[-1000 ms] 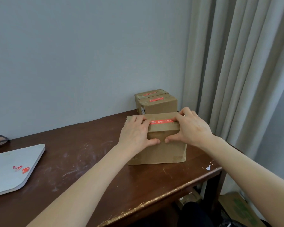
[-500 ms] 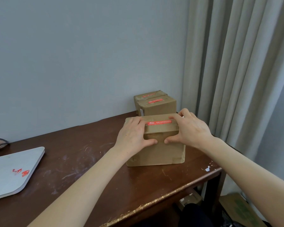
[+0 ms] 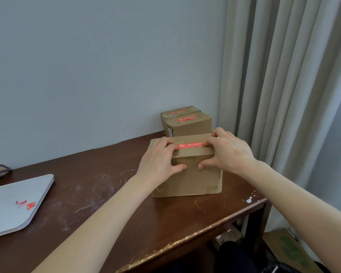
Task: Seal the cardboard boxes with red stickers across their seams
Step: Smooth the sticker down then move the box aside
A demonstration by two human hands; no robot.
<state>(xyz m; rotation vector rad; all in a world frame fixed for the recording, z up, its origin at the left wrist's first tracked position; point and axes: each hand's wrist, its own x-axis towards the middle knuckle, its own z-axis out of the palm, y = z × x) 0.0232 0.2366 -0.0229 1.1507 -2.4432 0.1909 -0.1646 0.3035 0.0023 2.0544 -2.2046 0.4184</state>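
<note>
With your left hand (image 3: 159, 161) and right hand (image 3: 229, 152) clasping the box (image 3: 195, 180) at centre frame, fingers (image 3: 168, 143) atop, thumbs (image 3: 180, 168) in front, press the sticker (image 3: 189, 146) flat at both ends across the seam.

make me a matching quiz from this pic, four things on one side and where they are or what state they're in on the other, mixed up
1 front box
2 back boxes
3 white board
4 curtain

a hangs at the right
b lies at the left of the table, red scraps on it
c gripped by left hand and right hand
d by the wall, red stickers on top

Pairs: 1-c, 2-d, 3-b, 4-a
</note>
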